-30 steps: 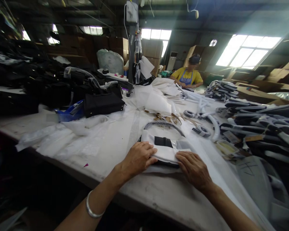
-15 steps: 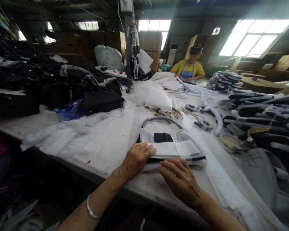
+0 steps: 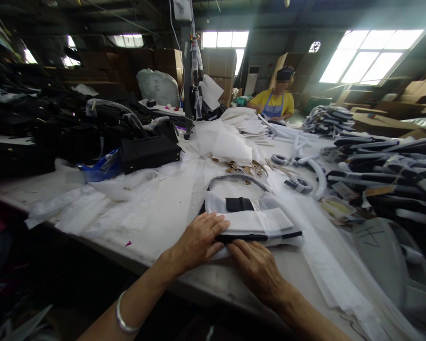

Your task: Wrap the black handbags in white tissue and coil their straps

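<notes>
A flat black bag wrapped in white paper lies on the white table in front of me, its curved handle pointing away. My left hand rests flat on the bag's near left corner, fingers stretched out. My right hand lies at the bag's near edge, fingers extended and touching the white wrapping. A silver bangle sits on my left wrist.
Black handbags pile up at the left. Wrapped bags and straps stack at the right. Loose white paper sheets and white tape rolls lie mid-table. A person in a yellow shirt works at the far end.
My right hand slid left along the bag's near edge toward my left hand. The white wrapping now lies flatter over the bag. My left hand stayed put.
</notes>
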`<move>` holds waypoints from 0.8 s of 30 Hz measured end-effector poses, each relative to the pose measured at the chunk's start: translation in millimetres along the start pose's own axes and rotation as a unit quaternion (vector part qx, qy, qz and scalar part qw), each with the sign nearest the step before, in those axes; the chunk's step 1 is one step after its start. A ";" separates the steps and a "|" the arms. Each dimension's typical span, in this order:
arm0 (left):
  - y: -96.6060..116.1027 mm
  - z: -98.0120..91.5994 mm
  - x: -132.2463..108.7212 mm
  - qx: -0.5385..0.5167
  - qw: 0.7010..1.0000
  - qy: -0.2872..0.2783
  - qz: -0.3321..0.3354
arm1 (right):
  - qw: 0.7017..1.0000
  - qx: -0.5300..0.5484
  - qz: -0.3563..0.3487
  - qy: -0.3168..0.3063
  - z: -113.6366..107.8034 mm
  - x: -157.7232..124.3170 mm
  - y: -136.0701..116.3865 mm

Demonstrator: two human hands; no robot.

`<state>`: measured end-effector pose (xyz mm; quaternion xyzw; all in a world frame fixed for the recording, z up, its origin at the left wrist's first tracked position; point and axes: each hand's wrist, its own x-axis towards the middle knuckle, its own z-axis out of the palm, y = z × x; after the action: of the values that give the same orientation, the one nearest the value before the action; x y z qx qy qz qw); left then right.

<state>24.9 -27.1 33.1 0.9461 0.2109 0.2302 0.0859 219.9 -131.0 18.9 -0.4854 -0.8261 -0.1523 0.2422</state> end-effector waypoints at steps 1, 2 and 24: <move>0.7 -1.8 0.1 -0.004 1.000 -0.003 -0.002 | 1.000 0.001 -0.001 0.012 -0.7 0.0 1.1; 1.2 -3.3 0.5 -0.007 1.000 -0.006 -0.003 | 1.000 0.002 -0.001 0.024 -0.6 0.3 2.1; 3.7 30.9 -1.5 0.097 0.991 0.096 0.012 | 0.999 -0.024 0.038 0.014 13.8 4.4 27.9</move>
<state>39.6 -33.1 6.3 0.9259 0.2283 0.2994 -0.0297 239.1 -107.6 10.2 -0.5203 -0.7995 -0.1694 0.2479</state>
